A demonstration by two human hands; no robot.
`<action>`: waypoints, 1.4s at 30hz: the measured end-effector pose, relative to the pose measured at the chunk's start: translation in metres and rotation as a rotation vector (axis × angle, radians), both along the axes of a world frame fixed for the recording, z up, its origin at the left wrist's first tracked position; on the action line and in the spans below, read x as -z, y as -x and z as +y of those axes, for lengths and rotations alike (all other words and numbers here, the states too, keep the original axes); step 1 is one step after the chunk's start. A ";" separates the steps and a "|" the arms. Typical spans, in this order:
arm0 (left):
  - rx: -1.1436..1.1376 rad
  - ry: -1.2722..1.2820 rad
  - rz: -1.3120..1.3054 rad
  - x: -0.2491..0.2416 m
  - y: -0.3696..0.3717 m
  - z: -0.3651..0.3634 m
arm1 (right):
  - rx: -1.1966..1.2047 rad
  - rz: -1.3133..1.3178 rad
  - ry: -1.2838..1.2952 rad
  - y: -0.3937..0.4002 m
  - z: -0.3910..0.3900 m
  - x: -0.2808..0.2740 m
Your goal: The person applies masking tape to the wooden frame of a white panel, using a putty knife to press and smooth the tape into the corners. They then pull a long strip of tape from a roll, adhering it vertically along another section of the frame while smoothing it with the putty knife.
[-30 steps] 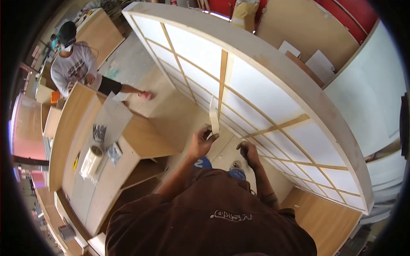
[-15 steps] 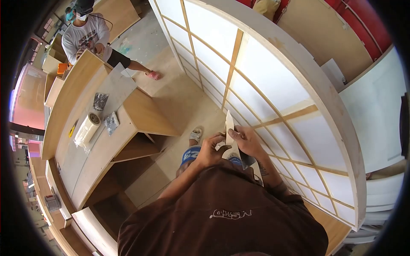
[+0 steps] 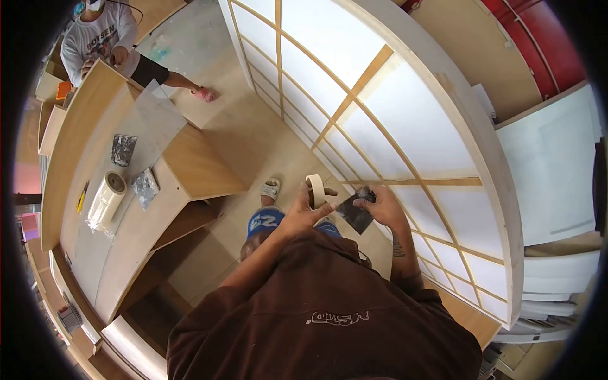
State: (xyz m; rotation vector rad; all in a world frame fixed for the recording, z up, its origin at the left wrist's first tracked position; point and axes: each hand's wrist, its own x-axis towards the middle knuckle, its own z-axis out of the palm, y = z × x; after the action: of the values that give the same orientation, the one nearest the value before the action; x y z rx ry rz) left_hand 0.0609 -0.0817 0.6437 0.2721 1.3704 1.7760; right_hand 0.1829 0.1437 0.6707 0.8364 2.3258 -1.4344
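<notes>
My left hand (image 3: 301,214) holds a cream roll of masking tape (image 3: 315,189), with fingers through and around the ring. My right hand (image 3: 384,206) grips a dark, stained flat scraper (image 3: 354,219) by its upper edge, blade pointing down. The scraper's left corner comes right up to my left thumb. Just beyond my right hand stands a large white panel (image 3: 405,120) crossed by tan strips in a grid.
At left, a wooden cabinet (image 3: 221,168) carries a roll of plastic film (image 3: 104,201), a yellow cutter (image 3: 82,197) and two stained flat scrapers (image 3: 145,188). A masked person (image 3: 101,35) works behind it. White boards (image 3: 551,168) lean at far right.
My hands have moved apart, the left holding the tape roll and the right bringing the scraper up into plain view. The camera view has shifted, so the cabinet and person sit further left.
</notes>
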 end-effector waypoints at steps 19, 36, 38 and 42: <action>-0.209 -0.051 -0.071 0.019 0.093 0.082 | 0.239 0.506 -0.367 0.082 0.001 -0.043; -0.461 -0.006 -0.229 0.018 0.117 0.212 | -0.157 0.502 -1.063 0.155 0.055 -0.063; -0.463 0.018 -0.252 0.011 0.117 0.211 | -0.156 0.509 -1.069 0.156 0.054 -0.062; -0.472 -0.004 -0.252 0.019 0.117 0.217 | -0.138 0.542 -1.087 0.155 0.053 -0.059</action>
State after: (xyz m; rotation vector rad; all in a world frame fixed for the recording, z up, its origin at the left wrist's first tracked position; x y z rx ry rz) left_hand -0.0557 0.1352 0.6246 -0.2911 1.3178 2.1080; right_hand 0.0282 0.1965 0.7300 0.4743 3.5153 -0.2193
